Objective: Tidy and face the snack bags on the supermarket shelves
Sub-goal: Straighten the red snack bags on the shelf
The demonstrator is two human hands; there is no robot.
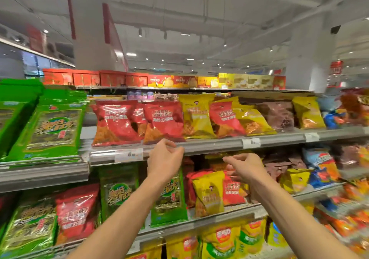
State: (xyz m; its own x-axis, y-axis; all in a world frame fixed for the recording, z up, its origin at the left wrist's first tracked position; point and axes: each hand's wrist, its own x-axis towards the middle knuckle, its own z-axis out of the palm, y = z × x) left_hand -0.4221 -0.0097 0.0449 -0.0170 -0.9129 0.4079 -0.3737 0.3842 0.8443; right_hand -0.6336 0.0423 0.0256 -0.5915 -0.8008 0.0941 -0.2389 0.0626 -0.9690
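Note:
Red snack bags (117, 122) and yellow snack bags (196, 116) stand on the upper shelf (215, 143), some leaning against each other. My left hand (164, 158) hovers just below that shelf's front edge, fingers loosely curled and empty. My right hand (245, 166) is raised in front of the middle shelf, fingers apart, holding nothing. Below it stand a yellow bag (209, 192) and a red bag (232, 190) on the middle shelf (223, 214). Green seaweed bags (54, 126) fill the left bay.
Brown bags (279, 114) and blue-orange bags (323, 164) sit to the right. Red and yellow boxes (159, 80) line the top shelf. Green bags (169, 198) and a red bag (76, 212) hang lower left. Price tags (251, 142) clip to shelf edges.

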